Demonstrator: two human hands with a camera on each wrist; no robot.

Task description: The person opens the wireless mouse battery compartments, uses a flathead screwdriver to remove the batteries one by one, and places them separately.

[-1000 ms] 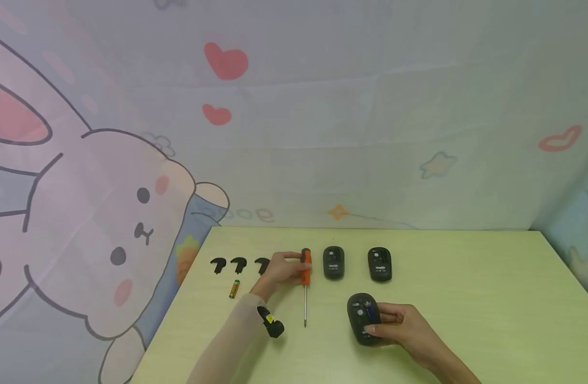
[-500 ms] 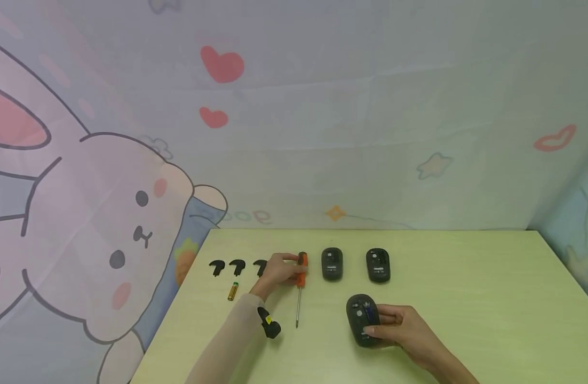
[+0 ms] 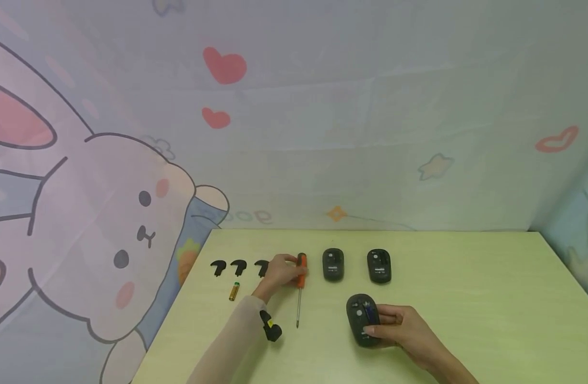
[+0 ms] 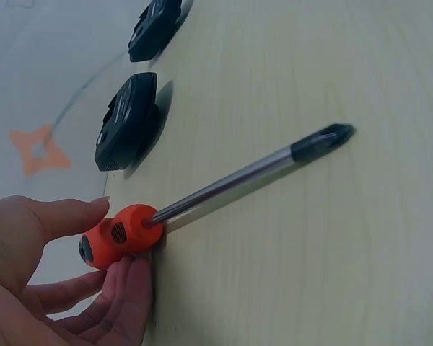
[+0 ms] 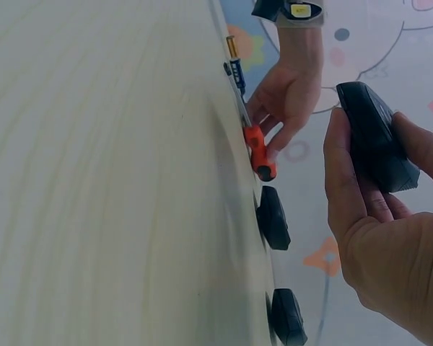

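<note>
A screwdriver [image 3: 301,269] with an orange and black handle and a steel shaft lies along the table, tip toward the near side. My left hand [image 3: 281,270] holds its handle between thumb and fingers; in the left wrist view the screwdriver's dark cross tip [image 4: 325,140] points away from the palm. In my right hand [image 3: 404,332] is a black computer mouse [image 3: 360,320], gripped by its right side with the underside facing up, thumb over the edge. The right wrist view shows this mouse [image 5: 372,137] raised off the table, between thumb and fingers.
Two more black mice, one [image 3: 333,265] right of the screwdriver and another [image 3: 379,265] farther right, lie underside up at the back. Three black curved pieces [image 3: 238,267] line up at the left, one partly behind the left hand. A battery [image 3: 233,291] lies nearer on the table [image 3: 491,304].
Over the last second the screwdriver has shifted slightly left in the left hand, its tip swinging a little left. The right hand and its mouse stay in place.
</note>
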